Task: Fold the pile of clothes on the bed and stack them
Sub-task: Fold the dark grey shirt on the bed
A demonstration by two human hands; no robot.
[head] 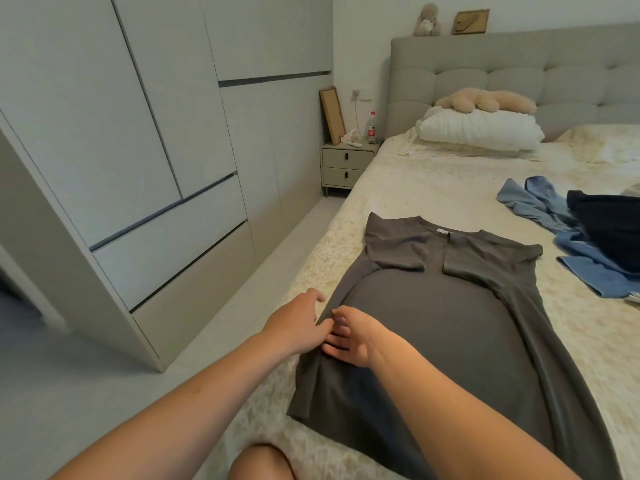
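Head view: a smooth, matte grey-brown knit dress (460, 323) lies flat on the cream textured bedspread (433, 188), sleeves folded inward. Left hand (298, 320), fingers loosely spread, and right hand (349, 336), fingers together, meet at its left edge; any pinch is hidden. Crumpled blue denim garment (554, 220) lies well apart.

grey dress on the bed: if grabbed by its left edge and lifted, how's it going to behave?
Probably floppy: the grey dress lies flat and follows the bedspread, with soft wrinkles near the right hand. Lifted from one edge beside the left hand, it would likely drape and sag, not hold shape. The folded-in sleeves could slip open. It looks thin, so probably light for its area.
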